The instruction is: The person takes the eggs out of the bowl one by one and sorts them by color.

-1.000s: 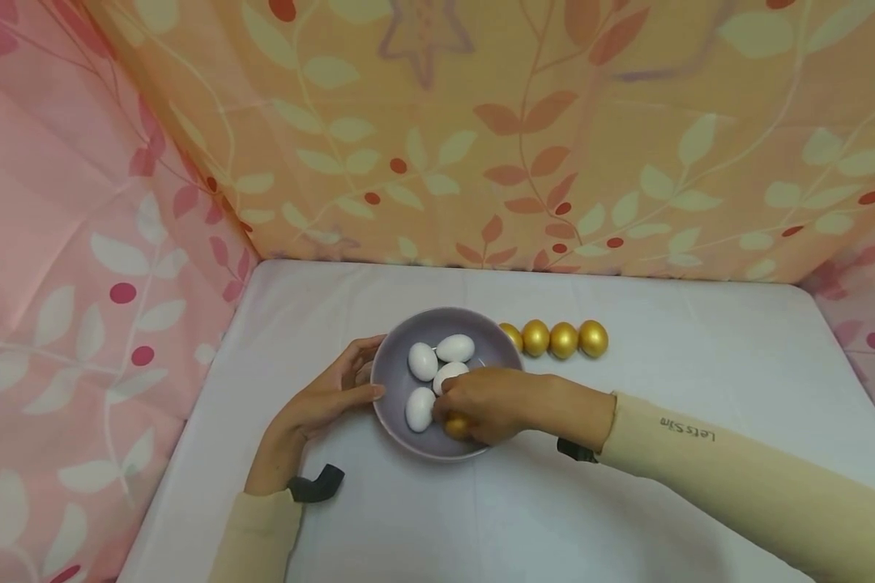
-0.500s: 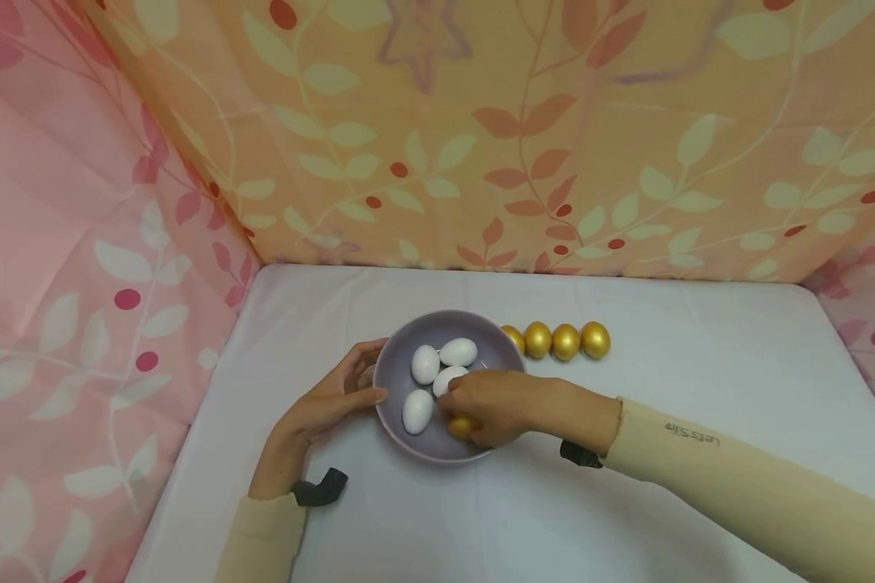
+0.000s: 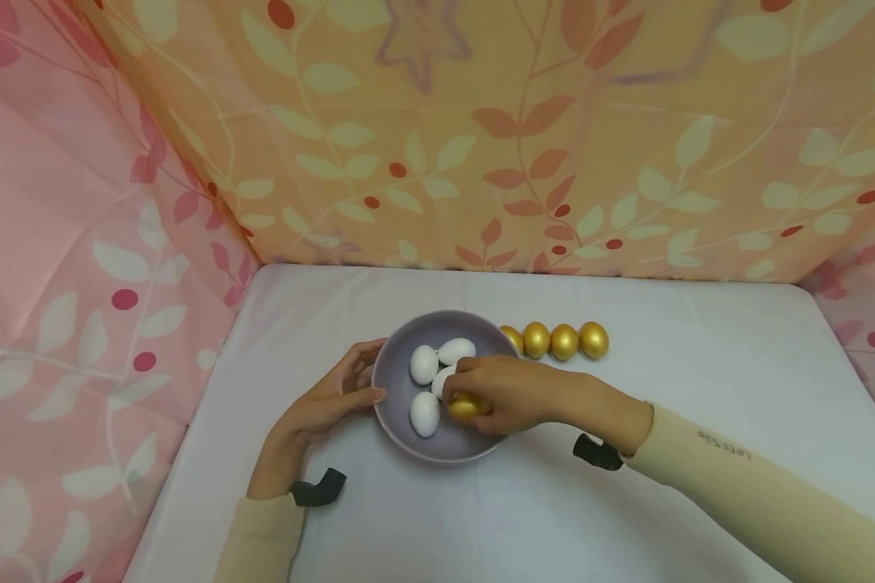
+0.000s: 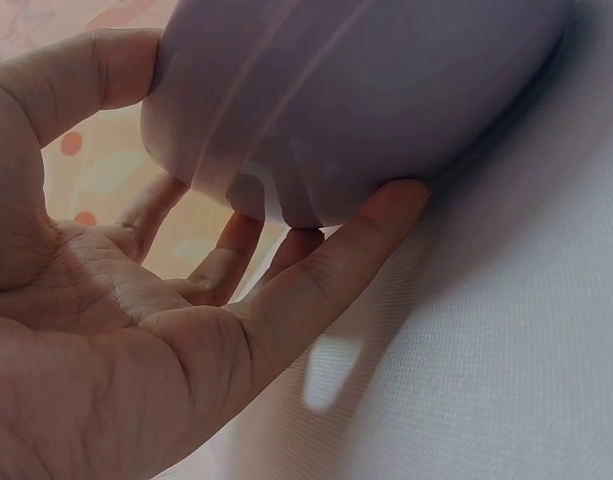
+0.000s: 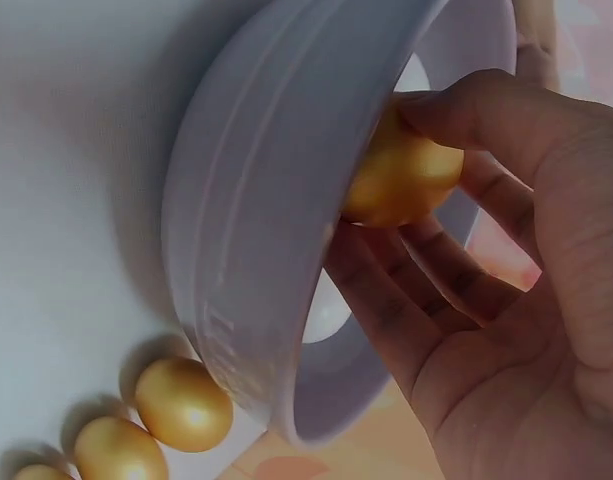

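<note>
Right hand (image 3: pixel 506 394) has its fingers curled, seemingly pinching; left hand (image 3: pixel 326 398) is open, fingers spread and relaxed.

Colours noted: lilac, white, gold, pink and orange.
We saw a lilac-grey bowl (image 3: pixel 401 380) holding white eggs (image 3: pixel 424 363) and one gold egg (image 3: pixel 465 406); more gold eggs (image 3: pixel 565 341) lay on a white tablecloth (image 3: pixel 700 364). The back curtain (image 3: pixel 525 129) was orange with pale leaves and red dots, the side curtain (image 3: pixel 73 267) pink. The sleeves (image 3: pixel 773 502) were cream.
</note>
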A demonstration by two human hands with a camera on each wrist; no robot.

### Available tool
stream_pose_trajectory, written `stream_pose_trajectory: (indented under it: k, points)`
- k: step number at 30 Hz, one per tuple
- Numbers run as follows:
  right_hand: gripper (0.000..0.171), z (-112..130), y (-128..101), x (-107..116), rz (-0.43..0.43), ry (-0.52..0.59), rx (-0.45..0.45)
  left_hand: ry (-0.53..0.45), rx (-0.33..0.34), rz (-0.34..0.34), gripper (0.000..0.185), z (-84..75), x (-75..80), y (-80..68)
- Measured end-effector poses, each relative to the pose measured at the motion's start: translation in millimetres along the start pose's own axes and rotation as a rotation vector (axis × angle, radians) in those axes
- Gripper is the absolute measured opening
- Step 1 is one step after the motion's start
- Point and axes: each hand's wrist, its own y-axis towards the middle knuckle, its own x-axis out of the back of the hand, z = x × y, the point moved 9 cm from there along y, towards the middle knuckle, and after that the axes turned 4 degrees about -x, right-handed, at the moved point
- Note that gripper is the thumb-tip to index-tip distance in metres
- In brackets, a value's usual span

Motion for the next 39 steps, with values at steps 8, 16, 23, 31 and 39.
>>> stream_pose_trajectory:
  k: [8,16,23,31,39]
  points:
    - [0.034,-6,-8,5,-0.099,0.102,-0.003,0.012,-0.015,0.004,0.078,0.1,0.0,0.0]
    - [0.036,-20,-24,15,-0.222,0.293,-0.049,0.014,-0.020,0.016,0.078,1.7,-0.4,1.1]
    - [0.044,-36,-43,31,-0.371,0.395,-0.082,0.001,-0.018,0.010,0.079,0.3,-0.9,0.4]
    - [0.040,-55,-65,34,-0.516,0.487,-0.088,0.014,-0.022,0.010,0.079,0.6,-1.2,0.9]
    - [0.043,-78,-87,25,-0.677,0.584,-0.142,0.022,-0.038,0.016,0.077,-1.3,-1.3,-0.2]
